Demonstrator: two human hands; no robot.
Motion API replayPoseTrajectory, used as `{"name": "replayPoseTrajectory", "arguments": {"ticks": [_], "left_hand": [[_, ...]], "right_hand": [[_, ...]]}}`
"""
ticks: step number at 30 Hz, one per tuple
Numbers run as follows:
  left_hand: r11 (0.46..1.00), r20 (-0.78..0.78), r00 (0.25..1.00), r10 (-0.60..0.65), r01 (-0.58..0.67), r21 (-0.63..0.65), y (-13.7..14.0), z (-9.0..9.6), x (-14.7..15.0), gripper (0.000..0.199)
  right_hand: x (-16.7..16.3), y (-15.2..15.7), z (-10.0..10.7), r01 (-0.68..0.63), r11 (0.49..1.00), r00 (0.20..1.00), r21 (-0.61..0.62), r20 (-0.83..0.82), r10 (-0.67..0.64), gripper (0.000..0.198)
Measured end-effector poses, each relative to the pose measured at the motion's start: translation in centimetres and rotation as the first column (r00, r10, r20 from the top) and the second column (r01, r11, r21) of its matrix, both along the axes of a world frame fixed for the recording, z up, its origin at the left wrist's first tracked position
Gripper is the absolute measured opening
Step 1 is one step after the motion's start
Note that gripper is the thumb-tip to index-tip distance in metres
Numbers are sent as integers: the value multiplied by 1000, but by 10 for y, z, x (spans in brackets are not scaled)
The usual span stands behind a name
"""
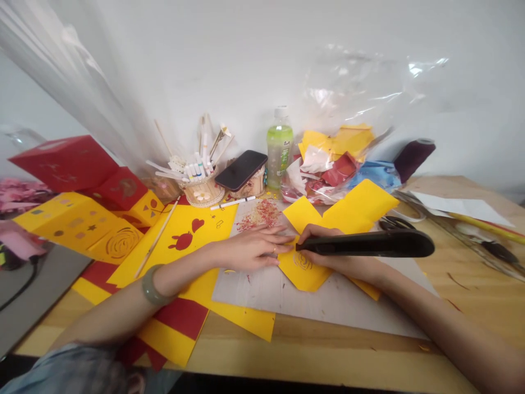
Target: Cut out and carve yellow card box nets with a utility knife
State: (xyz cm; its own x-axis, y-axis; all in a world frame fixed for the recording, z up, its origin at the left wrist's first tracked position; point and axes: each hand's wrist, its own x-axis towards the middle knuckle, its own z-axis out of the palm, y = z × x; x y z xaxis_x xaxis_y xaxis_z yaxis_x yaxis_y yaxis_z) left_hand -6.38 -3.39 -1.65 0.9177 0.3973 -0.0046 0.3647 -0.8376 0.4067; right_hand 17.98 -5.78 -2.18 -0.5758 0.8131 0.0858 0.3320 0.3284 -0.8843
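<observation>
A: Near to far, pls. What's closest?

B: Sleeve [77,366] at near L, then red and yellow sheets [184,317] overlapping on the wooden tabletop [328,353]. R of those, a grey board [254,293].

A: And the yellow card?

B: Yellow card [303,282] is on the board, a bit R of centre. Its spiral cutout [302,261] is just on the near side of the R hand [333,264].

A: Fingers?

B: R ones are pinching the black tool [377,244] close to its L end. L hand [257,246] lies flat, fingers slightly spread, tips at the card's L edge (can't tell how hard they press, btw).

A: Tool's long axis?

B: Runs L to R, approx. level, w/ most of it sticking out R past the hand. Tip's hidden, so can't say if it touches the card.

A: Which hand's nearer the spiral?

B: R, def. The L one is just off to its left.

A: Further out?

B: White marker [233,203] at the board's far edge, then phone [241,169], green bottle [280,145] and, far R, a clear bag [348,98] w/ paper scraps [342,168].
</observation>
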Motion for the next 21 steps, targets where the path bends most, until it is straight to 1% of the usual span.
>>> {"name": "replayPoseTrajectory", "arguments": {"ticks": [6,11,17,21], "left_hand": [[994,-18,998,-62,63,84,-3,6,3,36],[980,16,996,-86,82,182,-2,2,5,29],[940,51,977,-208,185,286,-5,2,3,26],[891,87,963,-254,197,410,-9,-3,5,25]], "right_hand": [[-2,-6,3,-17,1000,1000,-26,-10,17,9],[-3,-9,4,-58,997,998,-58,-15,57,10],[-2,-10,5,-130,990,991,-46,23,131,11],[0,-6,9,-161,984,986,-82,28,163,12]]}}
